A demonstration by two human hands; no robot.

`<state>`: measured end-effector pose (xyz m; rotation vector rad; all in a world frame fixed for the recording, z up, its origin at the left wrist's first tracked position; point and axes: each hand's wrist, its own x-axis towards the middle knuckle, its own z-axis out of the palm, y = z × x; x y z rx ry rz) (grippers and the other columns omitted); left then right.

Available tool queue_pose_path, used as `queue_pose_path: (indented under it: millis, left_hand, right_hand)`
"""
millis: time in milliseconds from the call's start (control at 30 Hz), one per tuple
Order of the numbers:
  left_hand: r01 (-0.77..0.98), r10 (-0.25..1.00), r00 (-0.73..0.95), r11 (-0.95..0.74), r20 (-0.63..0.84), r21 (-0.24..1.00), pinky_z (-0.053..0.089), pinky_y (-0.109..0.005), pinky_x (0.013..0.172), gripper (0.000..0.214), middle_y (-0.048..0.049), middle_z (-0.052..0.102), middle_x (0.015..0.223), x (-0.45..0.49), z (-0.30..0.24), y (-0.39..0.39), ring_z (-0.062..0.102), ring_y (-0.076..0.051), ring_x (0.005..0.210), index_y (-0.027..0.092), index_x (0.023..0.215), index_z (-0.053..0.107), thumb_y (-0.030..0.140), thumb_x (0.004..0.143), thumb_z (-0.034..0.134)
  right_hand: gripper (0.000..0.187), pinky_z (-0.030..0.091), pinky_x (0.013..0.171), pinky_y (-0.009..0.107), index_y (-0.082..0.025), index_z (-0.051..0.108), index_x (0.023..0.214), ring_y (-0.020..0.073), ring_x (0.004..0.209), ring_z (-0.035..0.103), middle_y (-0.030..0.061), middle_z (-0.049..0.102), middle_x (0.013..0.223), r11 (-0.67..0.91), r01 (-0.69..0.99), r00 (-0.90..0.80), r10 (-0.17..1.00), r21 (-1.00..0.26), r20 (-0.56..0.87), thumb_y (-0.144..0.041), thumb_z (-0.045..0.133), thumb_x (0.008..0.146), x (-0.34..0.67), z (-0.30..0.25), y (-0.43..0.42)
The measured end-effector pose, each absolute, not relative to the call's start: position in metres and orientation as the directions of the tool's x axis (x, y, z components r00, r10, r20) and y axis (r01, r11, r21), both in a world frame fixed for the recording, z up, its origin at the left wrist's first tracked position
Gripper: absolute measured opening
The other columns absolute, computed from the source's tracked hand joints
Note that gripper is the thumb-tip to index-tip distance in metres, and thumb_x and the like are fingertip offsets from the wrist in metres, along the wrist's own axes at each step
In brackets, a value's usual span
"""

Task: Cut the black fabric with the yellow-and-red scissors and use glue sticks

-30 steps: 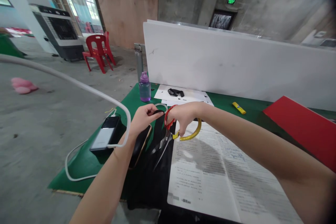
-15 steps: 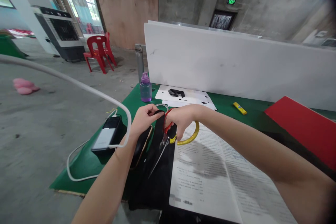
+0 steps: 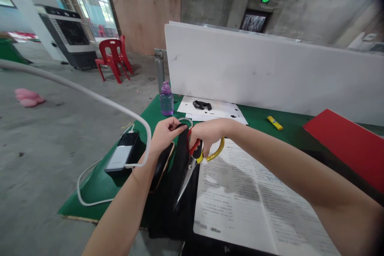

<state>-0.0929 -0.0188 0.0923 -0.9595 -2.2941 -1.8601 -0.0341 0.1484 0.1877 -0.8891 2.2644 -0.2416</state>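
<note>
My left hand pinches the upper edge of a black cloth, which hangs down over the near edge of the table. In my right hand is a pair of scissors with one red and one yellow handle. Their blades point down and toward me, lying along the cloth, and look nearly closed. A printed sheet lies under my right forearm, beside the cloth. Just beyond my fingers sits a clear ring-shaped roll, partly hidden.
A power bank with a white cable lies left of my left arm. Farther back stand a purple bottle and white paper bearing black scraps. A yellow tube, a red board and a white panel are to the right and behind.
The scissors' blades have come together from a wider spread, and the yellow handle has moved closer to the red one. My left hand keeps its pinch on the cloth.
</note>
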Motion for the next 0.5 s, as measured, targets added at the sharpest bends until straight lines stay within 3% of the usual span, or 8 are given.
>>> queue_pose_path:
  millis: [300, 500]
  left_hand:
    - [0.511, 0.383, -0.812, 0.104, 0.440, 0.853, 0.025, -0.022, 0.051, 0.033, 0.0071, 0.034, 0.055, -0.092, 0.093, -0.020, 0.030, -0.008, 0.052, 0.018, 0.060, 0.046, 0.037, 0.075, 0.068]
    - [0.441, 0.438, -0.803, -0.017, 0.403, 0.897, 0.039, -0.023, 0.059, 0.024, 0.0027, 0.055, 0.069, -0.094, 0.090, -0.017, 0.052, -0.012, 0.063, 0.018, 0.077, 0.056, 0.040, 0.077, 0.066]
  right_hand:
    - [0.038, 0.033, 0.056, 0.025, -0.018, 0.070, 0.101, 0.0114, 0.065, 0.052, -0.0021, 0.066, 0.077, 0.742, -0.518, -0.524, -0.669, -0.427, -0.527, -0.037, 0.073, 0.067, -0.032, 0.178, 0.159]
    - [0.049, 0.039, 0.065, 0.025, -0.018, 0.068, 0.102, 0.0153, 0.080, 0.057, 0.0013, 0.067, 0.093, 0.790, -0.412, -0.565, -0.613, -0.455, -0.552, -0.039, 0.077, 0.059, -0.027, 0.173, 0.164]
